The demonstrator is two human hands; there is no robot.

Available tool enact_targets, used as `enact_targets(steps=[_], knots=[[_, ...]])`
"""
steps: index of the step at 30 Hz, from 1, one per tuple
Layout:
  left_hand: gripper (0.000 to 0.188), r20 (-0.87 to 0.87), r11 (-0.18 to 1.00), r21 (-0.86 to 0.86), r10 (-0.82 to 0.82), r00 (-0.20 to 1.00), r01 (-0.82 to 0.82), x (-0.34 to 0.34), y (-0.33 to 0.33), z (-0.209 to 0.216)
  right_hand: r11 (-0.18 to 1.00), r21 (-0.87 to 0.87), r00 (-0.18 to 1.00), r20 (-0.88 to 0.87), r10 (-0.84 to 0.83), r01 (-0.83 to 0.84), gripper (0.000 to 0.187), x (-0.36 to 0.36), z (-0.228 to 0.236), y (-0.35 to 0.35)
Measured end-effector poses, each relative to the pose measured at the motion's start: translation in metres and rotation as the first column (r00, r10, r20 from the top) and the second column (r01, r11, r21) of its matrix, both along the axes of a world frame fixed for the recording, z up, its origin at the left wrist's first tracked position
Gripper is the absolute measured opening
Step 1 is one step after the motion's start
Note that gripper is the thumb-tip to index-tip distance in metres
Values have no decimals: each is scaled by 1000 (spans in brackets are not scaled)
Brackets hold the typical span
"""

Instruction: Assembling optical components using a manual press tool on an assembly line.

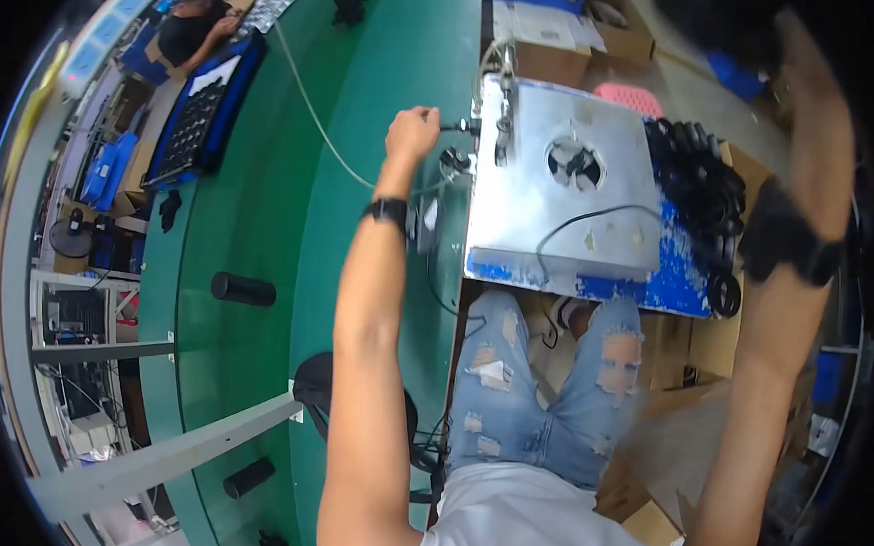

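My left hand point(413, 134) is closed at the end of a short black lever point(463, 126), which sticks out from the left side of a silver metal box point(547, 105). A round opening with a fan-like part point(576, 164) sits in the top of the box. Beside the lever, a metal clamp-like fitting point(505, 112) stands on the box's left edge. My right hand point(785, 44) is raised far out at the upper right, dark and smeared by motion. A dark blurred shape lies next to it, so its fingers and anything in them cannot be made out.
Black curved parts point(698, 168) are heaped right of the box on a worn blue surface point(683, 274). A green bench point(358, 228) runs along the left, with black cylinders point(243, 288) and a pale cable. Beyond it, a person point(198, 36) works near a blue tray point(205, 113).
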State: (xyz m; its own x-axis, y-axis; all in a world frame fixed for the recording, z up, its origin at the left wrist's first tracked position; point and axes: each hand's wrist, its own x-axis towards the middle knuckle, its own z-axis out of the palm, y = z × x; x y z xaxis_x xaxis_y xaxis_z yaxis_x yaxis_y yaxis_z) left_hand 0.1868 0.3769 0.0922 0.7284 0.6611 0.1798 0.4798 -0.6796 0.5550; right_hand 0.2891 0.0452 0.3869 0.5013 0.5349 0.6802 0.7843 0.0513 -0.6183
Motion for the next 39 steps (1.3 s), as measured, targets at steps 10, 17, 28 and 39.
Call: enact_targets(steps=[10, 17, 28, 39], knots=[[85, 590, 835, -254, -266, 763, 488, -132, -217, 131, 881, -27, 850, -276, 448, -473, 73, -117, -141, 5], [69, 496, 919, -65, 368, 786, -390, -192, -14, 88, 954, -293, 918, -392, -66, -57, 38, -54, -184, -154], [61, 231, 796, 23, 585, 778, -605, -290, 125, -35, 898, -287, 613, -657, -438, 335, 21, 7, -332, -374], [44, 237, 786, 618, -160, 958, -21, -186, -87, 64, 116, -762, 315, 120, -942, 638, 39, 80, -329, -293]])
